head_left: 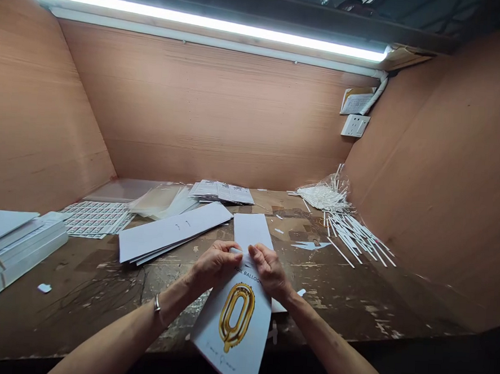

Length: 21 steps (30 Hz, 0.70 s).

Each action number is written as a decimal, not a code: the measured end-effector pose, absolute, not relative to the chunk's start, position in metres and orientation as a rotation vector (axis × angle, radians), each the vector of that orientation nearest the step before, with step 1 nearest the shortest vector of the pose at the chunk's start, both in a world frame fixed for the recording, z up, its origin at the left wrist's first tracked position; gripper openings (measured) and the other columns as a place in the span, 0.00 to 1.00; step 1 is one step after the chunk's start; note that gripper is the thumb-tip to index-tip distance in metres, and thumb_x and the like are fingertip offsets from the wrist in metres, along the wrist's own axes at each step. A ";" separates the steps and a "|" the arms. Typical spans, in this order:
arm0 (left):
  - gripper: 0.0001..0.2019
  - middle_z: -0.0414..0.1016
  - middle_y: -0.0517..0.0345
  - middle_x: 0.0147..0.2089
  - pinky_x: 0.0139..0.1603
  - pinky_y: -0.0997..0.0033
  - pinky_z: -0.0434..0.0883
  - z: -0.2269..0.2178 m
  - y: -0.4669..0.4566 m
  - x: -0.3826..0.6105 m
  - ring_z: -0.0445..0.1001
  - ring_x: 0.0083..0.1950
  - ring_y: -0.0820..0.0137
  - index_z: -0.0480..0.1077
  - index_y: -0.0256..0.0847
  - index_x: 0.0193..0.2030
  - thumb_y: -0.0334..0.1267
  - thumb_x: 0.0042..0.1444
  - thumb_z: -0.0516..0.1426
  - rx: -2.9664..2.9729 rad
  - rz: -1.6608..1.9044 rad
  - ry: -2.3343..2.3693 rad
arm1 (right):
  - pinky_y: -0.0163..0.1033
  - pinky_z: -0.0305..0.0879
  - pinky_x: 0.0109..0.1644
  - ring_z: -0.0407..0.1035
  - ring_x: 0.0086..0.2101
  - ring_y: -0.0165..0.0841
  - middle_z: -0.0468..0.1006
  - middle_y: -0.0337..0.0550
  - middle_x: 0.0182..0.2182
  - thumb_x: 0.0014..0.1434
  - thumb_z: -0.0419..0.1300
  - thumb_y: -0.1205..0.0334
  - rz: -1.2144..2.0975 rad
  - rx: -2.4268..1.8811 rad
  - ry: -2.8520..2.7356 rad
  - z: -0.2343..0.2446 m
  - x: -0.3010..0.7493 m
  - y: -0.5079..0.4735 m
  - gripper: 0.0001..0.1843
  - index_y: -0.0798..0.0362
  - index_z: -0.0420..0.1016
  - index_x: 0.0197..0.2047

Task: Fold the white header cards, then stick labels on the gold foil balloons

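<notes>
A long, bright white fluorescent tube (pixel 200 23) lights a booth of pinkish-tan plywood walls (pixel 208 105). A square white wall socket (pixel 355 126) sits near the right corner, under a white ribbed cable sleeve (pixel 376 93), above a scarred dark wooden workbench (pixel 70 277).

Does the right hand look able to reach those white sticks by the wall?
Probably yes: the right hand is on the foil balloon card, but only worn tabletop and a flat scrap lie between it and the white sticks.
</notes>
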<state>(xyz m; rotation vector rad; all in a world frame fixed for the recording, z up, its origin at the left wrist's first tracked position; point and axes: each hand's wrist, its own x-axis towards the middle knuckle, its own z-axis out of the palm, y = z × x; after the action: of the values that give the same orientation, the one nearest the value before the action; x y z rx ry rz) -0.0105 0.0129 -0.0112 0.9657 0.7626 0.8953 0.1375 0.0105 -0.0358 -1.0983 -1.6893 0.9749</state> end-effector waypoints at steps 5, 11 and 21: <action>0.13 0.70 0.57 0.24 0.25 0.76 0.62 -0.010 0.014 -0.010 0.67 0.23 0.75 0.71 0.33 0.30 0.40 0.39 0.63 0.961 0.851 0.696 | 0.31 0.46 0.22 0.50 0.20 0.25 0.56 0.33 0.18 0.55 0.47 0.48 0.975 -1.174 -1.737 -0.029 0.148 0.017 0.19 0.53 0.56 0.22; 0.19 0.72 0.49 0.38 0.30 0.74 0.66 -0.006 0.016 -0.029 0.70 0.32 0.70 0.69 0.35 0.45 0.37 0.44 0.60 1.088 0.714 0.643 | 0.31 0.45 0.22 0.50 0.20 0.24 0.57 0.33 0.18 0.53 0.49 0.45 1.354 -1.130 -1.748 -0.018 0.165 0.018 0.20 0.55 0.61 0.23; 0.13 0.70 0.56 0.23 0.26 0.76 0.61 -0.008 0.004 -0.009 0.66 0.26 0.72 0.74 0.32 0.23 0.43 0.39 0.62 1.330 0.884 0.875 | 0.33 0.50 0.24 0.54 0.21 0.26 0.65 0.37 0.18 0.47 0.55 0.47 1.427 -1.228 -1.512 -0.030 0.167 0.023 0.19 0.56 0.66 0.20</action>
<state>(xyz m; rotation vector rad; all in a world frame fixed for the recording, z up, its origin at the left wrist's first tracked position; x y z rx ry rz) -0.0094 0.0037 -0.0078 1.3304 0.8749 0.8843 0.1669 0.0230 -0.0298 -1.2278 -1.5124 1.4268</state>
